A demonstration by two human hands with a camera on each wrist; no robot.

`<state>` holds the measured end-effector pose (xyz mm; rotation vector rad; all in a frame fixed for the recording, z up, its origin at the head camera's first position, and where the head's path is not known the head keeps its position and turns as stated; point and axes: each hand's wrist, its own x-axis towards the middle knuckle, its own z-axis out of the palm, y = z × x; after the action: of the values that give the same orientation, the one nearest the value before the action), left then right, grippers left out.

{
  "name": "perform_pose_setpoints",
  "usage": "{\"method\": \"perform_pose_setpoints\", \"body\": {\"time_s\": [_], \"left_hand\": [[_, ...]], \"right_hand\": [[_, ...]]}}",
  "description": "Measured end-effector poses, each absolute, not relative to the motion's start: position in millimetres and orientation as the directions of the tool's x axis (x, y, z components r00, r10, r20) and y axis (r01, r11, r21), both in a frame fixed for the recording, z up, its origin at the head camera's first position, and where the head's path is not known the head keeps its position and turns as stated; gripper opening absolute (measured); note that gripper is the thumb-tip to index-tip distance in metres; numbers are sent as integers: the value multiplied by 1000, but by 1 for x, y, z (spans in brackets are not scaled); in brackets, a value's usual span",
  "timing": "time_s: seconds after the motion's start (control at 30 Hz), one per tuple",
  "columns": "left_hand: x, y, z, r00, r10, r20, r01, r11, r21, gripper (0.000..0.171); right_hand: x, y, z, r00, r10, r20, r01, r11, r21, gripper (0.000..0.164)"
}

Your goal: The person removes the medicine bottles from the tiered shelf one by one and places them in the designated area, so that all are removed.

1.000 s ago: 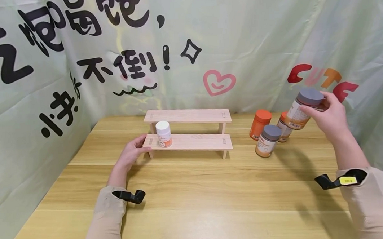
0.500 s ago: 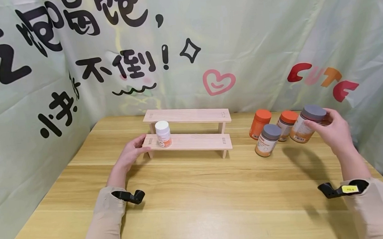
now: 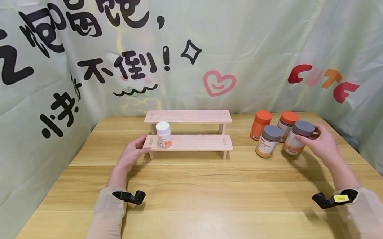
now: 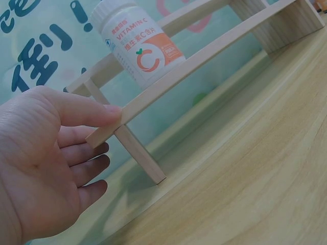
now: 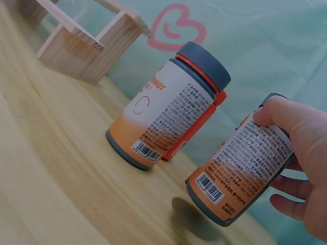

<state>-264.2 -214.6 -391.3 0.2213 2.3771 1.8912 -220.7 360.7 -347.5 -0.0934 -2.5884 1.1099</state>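
Observation:
My left hand pinches the left end of a two-tier wooden shelf, its thumb on the lower board and its fingers curled below in the left wrist view. On that board, near the left end, a white vitamin C bottle stands upright. At the right, my right hand grips a grey-lidded supplement jar from its right side, thumb across the label. The held jar is close over the table, its shadow just beneath. Immediately left of it stands another grey-lidded jar.
Behind the grey-lidded jars stand an orange bottle and an orange-lidded jar. A printed cloth hangs behind and along the sides of the wooden table.
My right hand has brought the grey-lidded jar down and then toward the front left, beside the other grey-lidded jar. The left hand stays at the shelf.

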Motion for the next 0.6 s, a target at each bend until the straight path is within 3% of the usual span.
{"method": "perform_pose_setpoints", "body": {"time_s": [0.6], "left_hand": [[-265, -215, -393, -984, 175, 23, 62, 221, 973, 70]], "right_hand": [[-217, 361, -361, -962, 160, 222, -44, 712, -701, 67]]}}
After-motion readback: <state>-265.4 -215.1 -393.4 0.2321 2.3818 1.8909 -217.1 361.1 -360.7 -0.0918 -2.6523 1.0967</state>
